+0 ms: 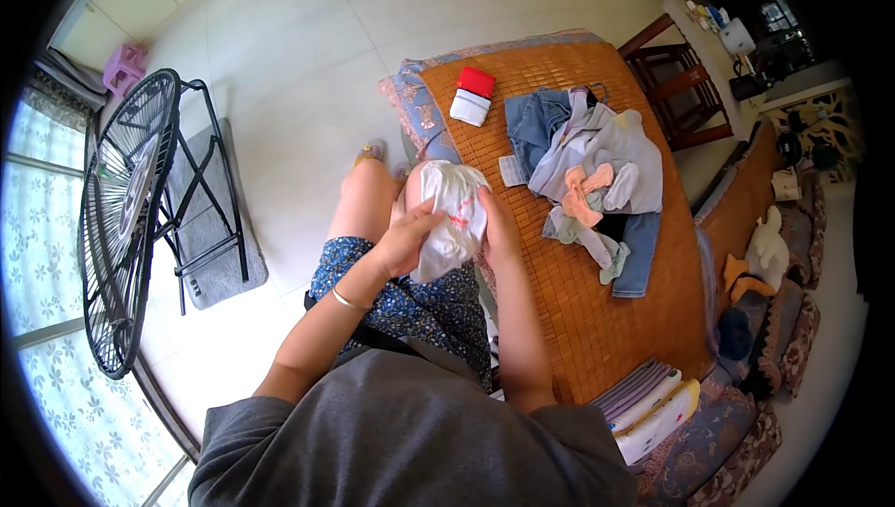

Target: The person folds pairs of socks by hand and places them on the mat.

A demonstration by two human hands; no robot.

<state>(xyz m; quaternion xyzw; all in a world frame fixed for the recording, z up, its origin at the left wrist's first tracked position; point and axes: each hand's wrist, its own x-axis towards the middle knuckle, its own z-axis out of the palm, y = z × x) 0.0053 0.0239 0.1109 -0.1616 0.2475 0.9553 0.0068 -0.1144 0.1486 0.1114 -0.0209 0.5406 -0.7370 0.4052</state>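
Note:
Above my lap I hold a small white garment with a red print [447, 251]; its exact kind is unclear from the folds. My left hand [410, 239] grips its left side, thumb on top. On the opposite edge, my right hand [500, 227] has its fingers closed round the cloth. To the right, a loose pile of clothes lies on the woven mat [578, 321]: a light grey top [597, 148], blue jeans [639, 260] and peach-coloured socks [585, 195]. Two small folded pieces, one red [475, 82] and one white [469, 108], lie farther up the mat.
Folded textiles [653, 404] are stacked on the mat's near right part. A wooden chair [676, 88] stands beyond the mat. On my left are a black corded round chair [130, 227] and a grey floor mat [210, 218]. A plush toy [766, 246] lies far right.

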